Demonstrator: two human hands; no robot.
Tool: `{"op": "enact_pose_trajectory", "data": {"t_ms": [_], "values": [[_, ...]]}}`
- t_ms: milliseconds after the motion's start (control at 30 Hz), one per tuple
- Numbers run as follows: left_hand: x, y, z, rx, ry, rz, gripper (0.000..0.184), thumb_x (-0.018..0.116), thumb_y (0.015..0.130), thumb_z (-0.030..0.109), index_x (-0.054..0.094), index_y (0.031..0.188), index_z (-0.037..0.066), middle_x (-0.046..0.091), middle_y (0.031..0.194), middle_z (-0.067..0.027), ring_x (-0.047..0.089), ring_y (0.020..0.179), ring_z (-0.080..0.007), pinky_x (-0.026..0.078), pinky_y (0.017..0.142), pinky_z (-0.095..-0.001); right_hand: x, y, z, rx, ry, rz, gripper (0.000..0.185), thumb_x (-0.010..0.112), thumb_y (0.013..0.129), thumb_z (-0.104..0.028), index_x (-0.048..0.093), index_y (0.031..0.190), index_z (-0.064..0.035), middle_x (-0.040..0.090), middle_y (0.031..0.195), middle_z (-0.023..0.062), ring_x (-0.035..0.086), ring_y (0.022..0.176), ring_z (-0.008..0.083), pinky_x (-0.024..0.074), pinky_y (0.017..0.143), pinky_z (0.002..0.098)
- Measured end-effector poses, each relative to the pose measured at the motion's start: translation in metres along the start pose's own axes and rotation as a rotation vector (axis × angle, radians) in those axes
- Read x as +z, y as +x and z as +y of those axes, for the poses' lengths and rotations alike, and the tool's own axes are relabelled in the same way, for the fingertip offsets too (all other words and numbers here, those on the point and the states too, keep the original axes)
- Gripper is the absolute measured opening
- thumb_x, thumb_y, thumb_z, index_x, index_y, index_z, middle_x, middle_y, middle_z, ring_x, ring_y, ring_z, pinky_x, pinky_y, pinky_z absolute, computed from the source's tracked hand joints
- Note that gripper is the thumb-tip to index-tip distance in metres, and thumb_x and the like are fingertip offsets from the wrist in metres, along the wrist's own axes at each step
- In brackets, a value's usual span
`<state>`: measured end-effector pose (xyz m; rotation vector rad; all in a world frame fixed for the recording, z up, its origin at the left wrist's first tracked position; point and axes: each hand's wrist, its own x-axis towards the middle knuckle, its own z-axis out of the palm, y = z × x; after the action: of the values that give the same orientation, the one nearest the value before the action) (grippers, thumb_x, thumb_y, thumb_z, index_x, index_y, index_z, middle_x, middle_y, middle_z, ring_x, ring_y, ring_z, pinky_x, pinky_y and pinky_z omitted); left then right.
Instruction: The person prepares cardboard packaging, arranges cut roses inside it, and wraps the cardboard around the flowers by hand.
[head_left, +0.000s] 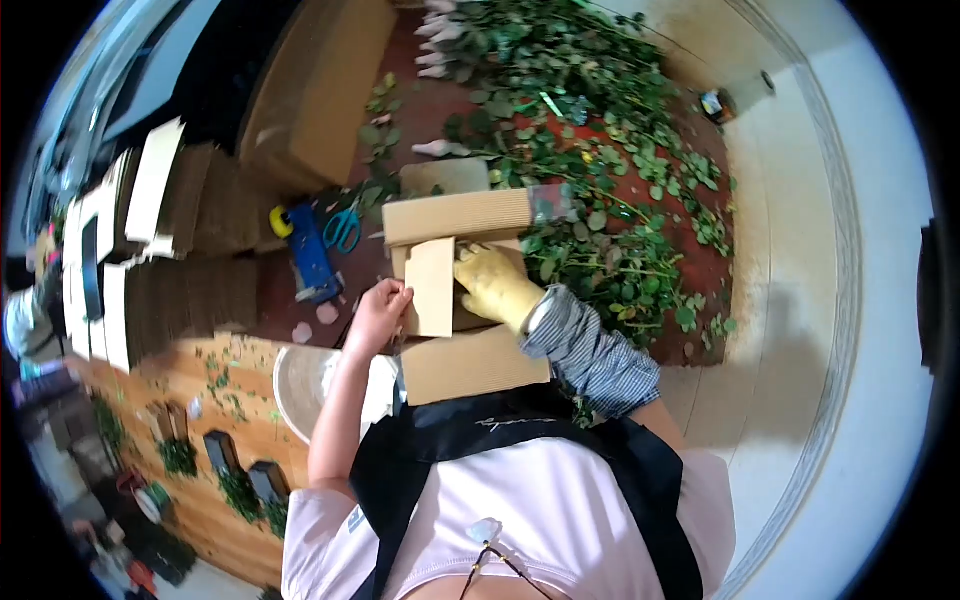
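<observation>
In the head view, my bare left hand (380,312) pinches the left edge of a small upright cardboard piece (430,288). My right hand (492,284), in a yellow glove with a checked sleeve, is at the right side of that piece, its fingers bent over corrugated cardboard; what they grip is hidden. Around both hands lies corrugated cardboard, with one folded panel (458,218) behind and another panel (475,366) in front, near the black apron.
Leafy green stems (610,230) cover the right of the red table. Blue-handled scissors (342,231) and a blue tape dispenser (312,255) lie to the left. Cardboard stacks (190,300) stand farther left, above a white bucket (296,390).
</observation>
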<state>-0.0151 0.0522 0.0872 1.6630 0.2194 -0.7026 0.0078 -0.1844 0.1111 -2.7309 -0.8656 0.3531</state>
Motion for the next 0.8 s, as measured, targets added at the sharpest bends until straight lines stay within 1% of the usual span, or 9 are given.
{"op": "enact_pose_trajectory", "data": {"t_ms": [133, 267, 300, 333, 467, 500, 667, 733, 800], "values": [[0.018, 0.005, -0.028, 0.238, 0.209, 0.215, 0.024, 0.064, 0.1, 0.022, 0.06, 0.097, -0.001, 0.06, 0.072, 0.0005, 0.05, 0.065, -0.0047, 0.042, 0.057, -0.0245, -0.042, -0.021, 0.031, 0.082, 0.85, -0.078, 0.034, 0.069, 0.09, -0.024, 0.067, 0.119, -0.0077, 0.065, 0.128, 0.0103, 0.063, 0.115, 0.0281, 0.0496, 0.102, 0.04], [0.027, 0.0, -0.015, 0.294, 0.352, 0.336, 0.025, 0.069, 0.095, 0.021, 0.061, 0.093, -0.002, 0.066, 0.073, -0.0131, 0.058, 0.066, -0.0138, 0.048, 0.063, -0.0311, -0.001, -0.008, 0.009, -0.086, 0.225, 0.047, 0.065, 0.072, 0.086, -0.027, 0.047, 0.142, -0.0044, 0.053, 0.144, 0.0145, 0.055, 0.127, 0.0287, 0.0451, 0.106, 0.0391], [0.031, -0.011, 0.013, 0.281, 0.541, 0.361, 0.021, 0.07, 0.093, 0.019, 0.062, 0.09, -0.001, 0.069, 0.077, -0.0181, 0.069, 0.07, -0.0326, 0.052, 0.062, -0.0374, -0.014, -0.004, -0.007, 0.005, 0.059, -0.091, 0.068, 0.071, 0.086, -0.027, 0.045, 0.145, -0.0051, 0.049, 0.148, 0.012, 0.052, 0.13, 0.0271, 0.0436, 0.107, 0.0386], [0.03, -0.021, 0.031, 0.325, 0.945, 0.35, 0.022, 0.072, 0.09, 0.02, 0.062, 0.087, 0.0, 0.069, 0.079, -0.0193, 0.068, 0.07, -0.0351, 0.053, 0.062, -0.0412, -0.028, 0.002, -0.024, 0.095, -0.102, -0.234, 0.071, 0.071, 0.086, -0.027, 0.042, 0.147, -0.0057, 0.045, 0.152, 0.0095, 0.05, 0.133, 0.0254, 0.0421, 0.108, 0.038], [0.024, -0.029, 0.047, 0.454, 0.711, -0.006, 0.046, 0.081, 0.077, 0.043, 0.071, 0.102, 0.005, 0.072, 0.083, -0.0148, 0.072, 0.079, -0.0308, 0.057, 0.067, -0.039, 0.024, 0.003, -0.016, 0.091, -0.135, -0.033, 0.064, 0.066, 0.089, -0.022, 0.044, 0.147, -0.0082, 0.048, 0.15, 0.0097, 0.051, 0.132, 0.0257, 0.0428, 0.108, 0.0383], [0.035, -0.041, 0.064, 0.465, 1.05, -0.094, 0.066, 0.082, 0.07, 0.051, 0.069, 0.116, 0.005, 0.074, 0.094, -0.0144, 0.073, 0.082, -0.0282, 0.058, 0.069, -0.0359, 0.021, -0.001, -0.009, 0.106, -0.13, -0.028, 0.064, 0.066, 0.089, -0.022, 0.044, 0.147, -0.0082, 0.048, 0.15, 0.0097, 0.051, 0.132, 0.0257, 0.0428, 0.108, 0.0383], [0.068, -0.044, 0.033, 0.49, 1.479, -0.05, 0.067, 0.081, 0.073, 0.049, 0.061, 0.12, 0.007, 0.072, 0.112, -0.0129, 0.071, 0.069, -0.0209, 0.054, 0.057, -0.0281, -0.063, -0.023, 0.063, -0.198, 1.389, -0.097, 0.045, 0.063, 0.096, -0.018, 0.053, 0.139, -0.008, 0.058, 0.138, 0.012, 0.053, 0.13, 0.0273, 0.0423, 0.11, 0.0373], [0.075, -0.045, 0.034, 0.517, 1.565, -0.053, 0.068, 0.082, 0.071, 0.046, 0.059, 0.118, 0.004, 0.064, 0.129, -0.0151, 0.072, 0.068, -0.0222, 0.056, 0.058, -0.0304, -0.089, -0.019, 0.091, -0.021, 1.458, 0.27, 0.051, 0.064, 0.095, -0.015, 0.048, 0.144, -0.01, 0.056, 0.141, 0.011, 0.053, 0.131, 0.0265, 0.0421, 0.111, 0.0382], [0.073, -0.046, 0.031, 0.529, 1.517, -0.028, 0.068, 0.084, 0.069, 0.044, 0.058, 0.118, 0.005, 0.062, 0.13, -0.0165, 0.071, 0.069, -0.0226, 0.056, 0.059, -0.0312, -0.089, -0.004, 0.131, 0.407, 0.774, 0.509, 0.051, 0.064, 0.095, -0.015, 0.048, 0.143, -0.0115, 0.054, 0.143, 0.0093, 0.051, 0.131, 0.024, 0.0414, 0.112, 0.0404]]}}
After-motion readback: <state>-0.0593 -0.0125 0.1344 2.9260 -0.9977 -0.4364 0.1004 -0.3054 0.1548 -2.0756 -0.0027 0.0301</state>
